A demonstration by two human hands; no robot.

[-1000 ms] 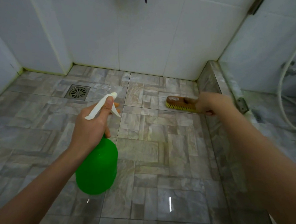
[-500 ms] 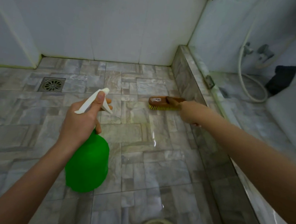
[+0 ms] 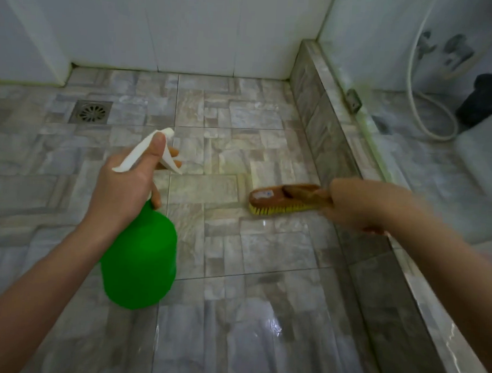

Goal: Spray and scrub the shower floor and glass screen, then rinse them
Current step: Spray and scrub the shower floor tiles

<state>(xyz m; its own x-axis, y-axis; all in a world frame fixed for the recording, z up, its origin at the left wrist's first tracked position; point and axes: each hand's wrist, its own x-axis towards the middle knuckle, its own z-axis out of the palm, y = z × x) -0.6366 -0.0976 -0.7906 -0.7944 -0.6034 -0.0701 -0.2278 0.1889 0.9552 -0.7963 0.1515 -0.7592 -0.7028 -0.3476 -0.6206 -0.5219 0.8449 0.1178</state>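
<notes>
My left hand (image 3: pixel 125 188) grips the neck of a green spray bottle (image 3: pixel 140 259) with a white trigger head, held above the wet grey tiled shower floor (image 3: pixel 243 115), fingers on the trigger. My right hand (image 3: pixel 360 205) holds the handle of a brown wooden scrub brush (image 3: pixel 278 199); its yellow bristles press on the floor tiles close to the raised tiled kerb (image 3: pixel 324 133). The glass screen (image 3: pixel 416 67) rises from the kerb on the right, seen at a shallow angle.
A square metal floor drain (image 3: pixel 91 111) sits at the back left. White tiled walls (image 3: pixel 190 26) close the back. Beyond the glass lie a white hose (image 3: pixel 430 122), taps and a dark cloth (image 3: pixel 483 99). A small metal bracket (image 3: pixel 353 99) sits on the kerb.
The brush has slid back along the floor toward me, away from the back wall. The view has shifted right. The spray bottle stays held in the same pose.
</notes>
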